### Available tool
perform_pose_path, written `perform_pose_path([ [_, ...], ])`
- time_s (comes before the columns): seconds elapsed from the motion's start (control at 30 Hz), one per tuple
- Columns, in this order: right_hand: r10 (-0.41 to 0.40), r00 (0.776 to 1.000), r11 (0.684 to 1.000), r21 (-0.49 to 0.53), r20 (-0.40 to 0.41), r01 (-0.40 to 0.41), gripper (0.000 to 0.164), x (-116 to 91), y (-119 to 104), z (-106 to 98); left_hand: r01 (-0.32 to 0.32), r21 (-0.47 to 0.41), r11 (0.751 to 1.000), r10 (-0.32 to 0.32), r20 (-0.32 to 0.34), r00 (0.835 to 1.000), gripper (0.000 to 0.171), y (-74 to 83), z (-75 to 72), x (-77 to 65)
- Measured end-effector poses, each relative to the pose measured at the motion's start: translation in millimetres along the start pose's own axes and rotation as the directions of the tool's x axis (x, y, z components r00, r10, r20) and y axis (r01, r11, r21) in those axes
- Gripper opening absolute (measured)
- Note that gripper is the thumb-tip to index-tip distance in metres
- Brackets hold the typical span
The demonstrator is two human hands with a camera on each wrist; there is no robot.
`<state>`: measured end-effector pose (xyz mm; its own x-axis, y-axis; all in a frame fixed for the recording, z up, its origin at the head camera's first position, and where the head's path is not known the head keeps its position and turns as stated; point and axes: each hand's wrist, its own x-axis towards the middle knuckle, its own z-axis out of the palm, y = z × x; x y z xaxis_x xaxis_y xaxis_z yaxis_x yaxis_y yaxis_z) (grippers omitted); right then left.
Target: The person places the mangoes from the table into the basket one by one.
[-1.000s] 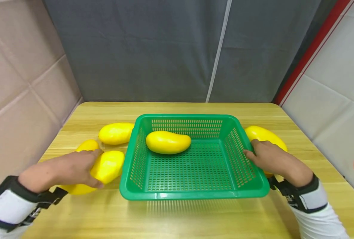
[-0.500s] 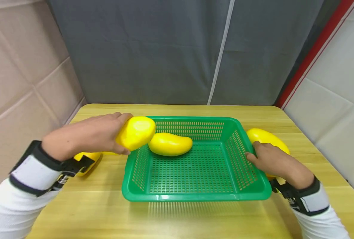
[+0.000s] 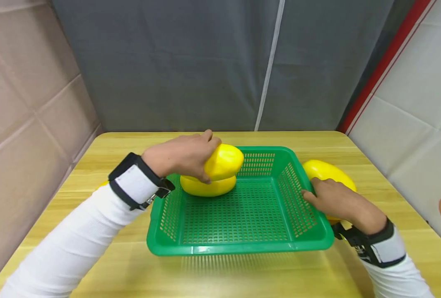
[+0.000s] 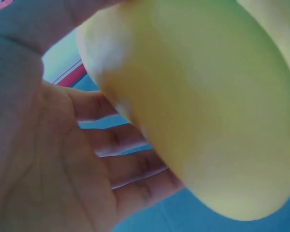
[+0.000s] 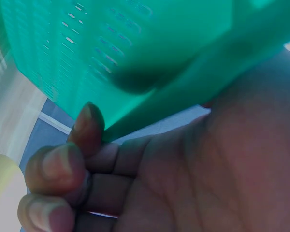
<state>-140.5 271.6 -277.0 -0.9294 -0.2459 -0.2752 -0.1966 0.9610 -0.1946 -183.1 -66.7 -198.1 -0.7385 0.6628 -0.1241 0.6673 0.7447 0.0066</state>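
Note:
My left hand (image 3: 188, 155) holds a yellow mango (image 3: 225, 162) over the left part of the green plastic basket (image 3: 242, 249). Directly below it, another mango (image 3: 209, 188) lies on the basket floor, partly covered from view; whether the two touch I cannot tell. The left wrist view has the held mango (image 4: 198, 106) large, with fingers along its side. On the basket's right rim, my right hand (image 3: 336, 198) keeps a grip. The right wrist view has its fingers (image 5: 58, 166) curled beneath the rim (image 5: 183, 87). A third mango (image 3: 330, 173) lies on the table beside that hand.
The wooden table (image 3: 242, 281) runs up to a grey cloth wall (image 3: 168, 74) at the back, with padded side walls left and right. A yellow sliver (image 3: 104, 183) shows behind the left sleeve; most of it is hidden.
My left hand has picked up a mango from the left of the table and carried it rightward over the basket. The right hand stays on the rim.

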Motion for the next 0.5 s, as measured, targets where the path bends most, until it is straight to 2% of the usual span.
perform_pose_path([
  [0.13, 0.005, 1.0, 1.0, 0.013, 0.007, -0.005, 0.048, 0, 0, -1, -0.042, 0.041, 0.998, 0.043, -0.001, 0.999, 0.084, 9.8, 3.6, 22.8],
  [0.33, 0.003, 1.0, 1.0, 0.017, 0.016, -0.004, 0.052, 0, 0, -1, -0.054, 0.102, 0.993, 0.05, 0.047, 0.998, 0.09, 26.1, 12.9, 55.8],
  [0.5, -0.001, 1.0, 1.0, 0.021, 0.018, 0.0, 0.05, 2, -1, 0, -0.072, 0.132, 0.989, 0.071, 0.012, 0.997, 0.085, 34.4, 24.6, 75.6],
])
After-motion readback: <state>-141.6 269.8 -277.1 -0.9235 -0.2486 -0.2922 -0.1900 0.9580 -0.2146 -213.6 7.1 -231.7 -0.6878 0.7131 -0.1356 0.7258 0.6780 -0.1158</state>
